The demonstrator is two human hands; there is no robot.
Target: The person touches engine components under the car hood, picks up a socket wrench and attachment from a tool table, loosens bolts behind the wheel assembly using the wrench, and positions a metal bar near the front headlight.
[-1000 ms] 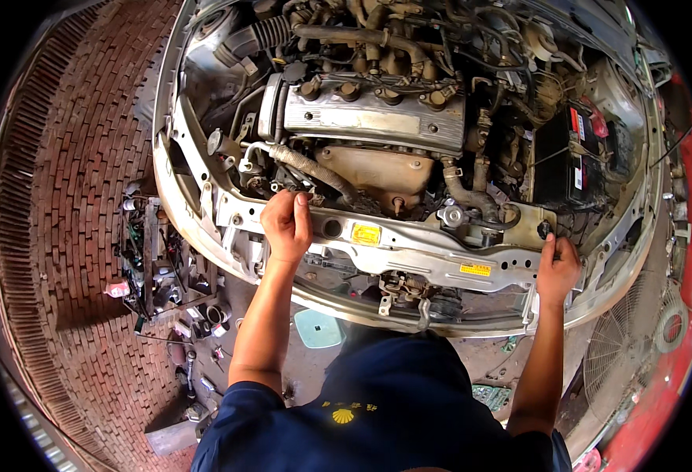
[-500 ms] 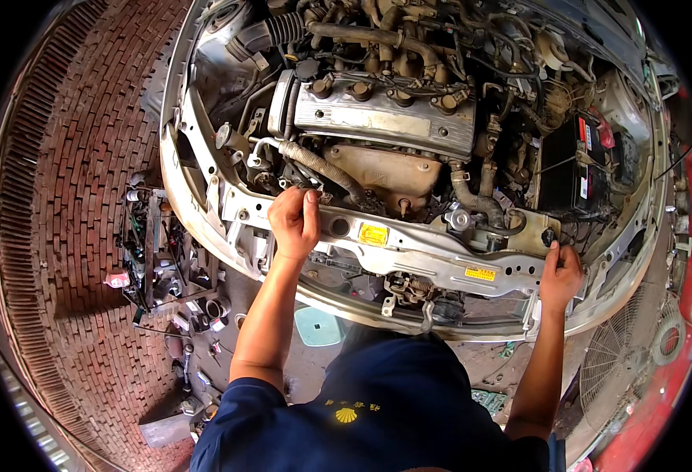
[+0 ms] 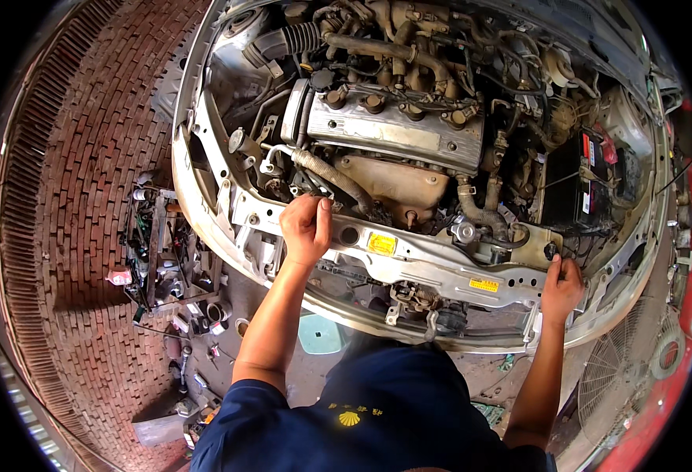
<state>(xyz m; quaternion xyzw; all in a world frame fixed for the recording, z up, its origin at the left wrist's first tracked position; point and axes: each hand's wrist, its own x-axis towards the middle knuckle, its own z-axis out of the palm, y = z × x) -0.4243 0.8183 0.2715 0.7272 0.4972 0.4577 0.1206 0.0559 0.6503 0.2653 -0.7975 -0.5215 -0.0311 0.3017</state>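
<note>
Checking the fingers first, we find the left hand (image 3: 307, 229) closed on the bar (image 3: 428, 263) and the right hand (image 3: 562, 288) closed at its other end, thumb near the cap (image 3: 550, 251). The bar spans the car's front, before the engine (image 3: 385, 130). We judge that a rough edge could cut bare skin; an uneven pull could jam knuckles against the hose (image 3: 330, 177).
</note>
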